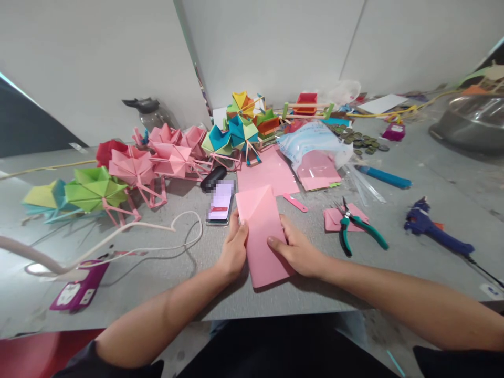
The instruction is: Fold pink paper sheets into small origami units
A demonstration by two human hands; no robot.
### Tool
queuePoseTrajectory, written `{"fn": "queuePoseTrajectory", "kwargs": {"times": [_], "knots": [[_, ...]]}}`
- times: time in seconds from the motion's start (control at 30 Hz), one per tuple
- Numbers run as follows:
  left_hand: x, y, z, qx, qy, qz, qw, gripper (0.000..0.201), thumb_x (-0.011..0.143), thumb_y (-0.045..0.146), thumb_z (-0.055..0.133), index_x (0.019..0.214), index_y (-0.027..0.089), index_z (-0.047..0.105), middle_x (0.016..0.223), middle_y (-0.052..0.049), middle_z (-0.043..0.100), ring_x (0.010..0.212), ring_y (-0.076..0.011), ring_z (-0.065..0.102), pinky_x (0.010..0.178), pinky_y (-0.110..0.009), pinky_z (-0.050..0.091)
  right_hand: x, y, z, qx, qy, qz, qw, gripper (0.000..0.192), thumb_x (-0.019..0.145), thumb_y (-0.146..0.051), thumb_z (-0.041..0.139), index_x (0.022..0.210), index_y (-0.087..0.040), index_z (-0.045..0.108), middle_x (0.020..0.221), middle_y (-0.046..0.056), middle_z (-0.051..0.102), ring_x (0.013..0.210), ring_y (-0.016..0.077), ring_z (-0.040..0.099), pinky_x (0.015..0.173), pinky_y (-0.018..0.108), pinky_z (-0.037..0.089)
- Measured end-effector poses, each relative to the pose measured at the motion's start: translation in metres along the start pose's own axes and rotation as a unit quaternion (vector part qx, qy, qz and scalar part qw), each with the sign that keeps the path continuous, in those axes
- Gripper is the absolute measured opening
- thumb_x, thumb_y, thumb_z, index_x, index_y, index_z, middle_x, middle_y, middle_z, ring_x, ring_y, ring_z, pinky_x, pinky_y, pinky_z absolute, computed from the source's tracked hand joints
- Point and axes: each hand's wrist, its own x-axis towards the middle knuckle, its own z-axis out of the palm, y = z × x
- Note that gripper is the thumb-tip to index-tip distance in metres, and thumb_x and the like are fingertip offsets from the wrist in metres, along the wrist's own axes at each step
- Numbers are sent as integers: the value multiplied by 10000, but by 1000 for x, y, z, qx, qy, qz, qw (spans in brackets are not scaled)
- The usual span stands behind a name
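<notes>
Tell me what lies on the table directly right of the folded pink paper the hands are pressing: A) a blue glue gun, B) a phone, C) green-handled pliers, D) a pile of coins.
C: the green-handled pliers lie on a small pink scrap just right of the pink paper that the left hand and right hand press flat.

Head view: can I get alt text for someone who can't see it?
Both hands press a folded pink paper flat on a grey table, left hand at its left edge, right hand on its right. A phone, green-handled pliers, a blue glue gun and folded paper pinwheels lie around it.
</notes>
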Motion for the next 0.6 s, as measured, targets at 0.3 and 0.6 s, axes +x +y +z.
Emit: {"fn": "queuePoseTrajectory", "kwargs": {"times": [0.3, 0.6], "knots": [[-4, 8, 4, -41, -33, -25, 998, 615, 942, 507, 791, 1424, 300, 470, 1223, -34, 714, 994, -202, 686, 893, -334, 581, 2, -6, -5, 16, 26, 3, 1000, 290, 1013, -485, 664, 1147, -230, 630, 1077, 67, 725, 910, 230, 651, 823, 396, 545], [-13, 17, 4, -57, -131, -71, 987, 954, 871, 539, 878, 1595, 306, 301, 1065, -31, 774, 816, -210, 729, 762, -329, 590, 13, -7, -26, -53, 117, -9, 992, 543, 995, -659, 625, 683, -243, 467, 660, -27, 448, 634, 150, 395, 578, 299, 319]]}}
